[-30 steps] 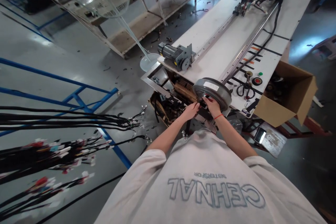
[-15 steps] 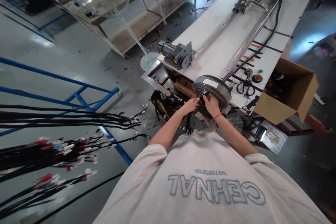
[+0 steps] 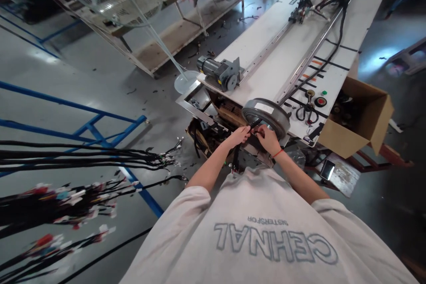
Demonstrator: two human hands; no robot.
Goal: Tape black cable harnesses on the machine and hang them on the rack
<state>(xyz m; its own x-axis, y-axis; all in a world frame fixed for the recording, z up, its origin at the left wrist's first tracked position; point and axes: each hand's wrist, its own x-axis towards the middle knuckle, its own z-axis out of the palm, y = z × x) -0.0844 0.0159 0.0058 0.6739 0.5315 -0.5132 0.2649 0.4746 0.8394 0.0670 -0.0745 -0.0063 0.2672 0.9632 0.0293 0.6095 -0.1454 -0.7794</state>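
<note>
My left hand (image 3: 240, 136) is closed round a black wire harness (image 3: 236, 156), which hangs below it toward my shirt with small connectors at its lower end. Close beside it, my right hand (image 3: 268, 139) has its fingers pinched together; what lies between them is too small to make out. Both hands are just in front of a grey round wheel-shaped unit (image 3: 281, 120) with a white label, at the near end of the white workbench (image 3: 262, 75). A black strand passes from the left fingers toward this unit.
A motor (image 3: 214, 70) sits on the bench's left corner. Scissors (image 3: 308, 113) and tape rolls (image 3: 320, 101) lie at right, beside a cardboard box (image 3: 372, 120). A phone (image 3: 328, 169) rests below it. Black cable bundles (image 3: 83, 159) and a blue frame (image 3: 100, 128) stand at left.
My right hand has drawn slightly away from the left, leaving a small gap between them. The left hand keeps its hold. The whole view has shifted slightly.
</note>
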